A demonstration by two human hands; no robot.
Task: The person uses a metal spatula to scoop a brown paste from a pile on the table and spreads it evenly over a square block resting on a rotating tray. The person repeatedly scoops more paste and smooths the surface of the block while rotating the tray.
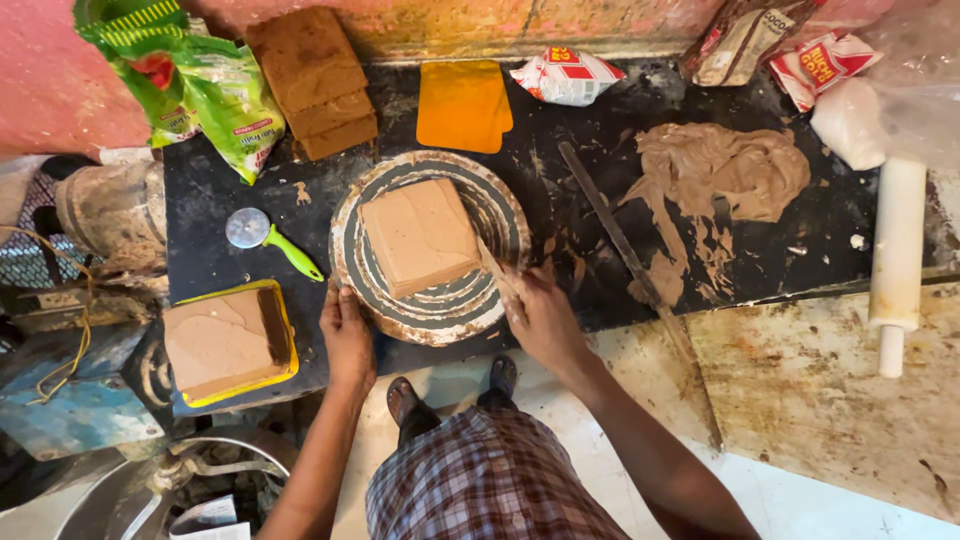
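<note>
**Square cake iced on a turntable**

Here, at the near edge of a dark worktop [780, 250]: a round turntable [430, 315] smeared with pale brown cream, and on it a square cake [420, 235] coated in the same cream, set a little left of centre and turned slightly off square. Left hand [347, 335] resting on the turntable's near left rim, fingers curled loosely against the edge, holding nothing else. Right hand [540, 315] at the near right rim, closed around the handle of a palette knife [492, 265], blade angled up towards the cake's right side; contact between blade and cake hard to tell.

Left of the turntable, a small round cutter with a green handle [268, 238], and nearer the edge a yellow tray [288, 335] carrying another iced square cake [215, 342]. Behind, a stack of bare brown cake slabs [312, 80], a green packet [210, 90], an orange scraper [462, 105] and a red-and-white pouch [568, 75]. To the right, a long smeared spatula [625, 255] lying diagonally, a big mound of brown cream [725, 165] spread straight on the worktop, and a white rolling pin [895, 250] at the far right edge.
</note>
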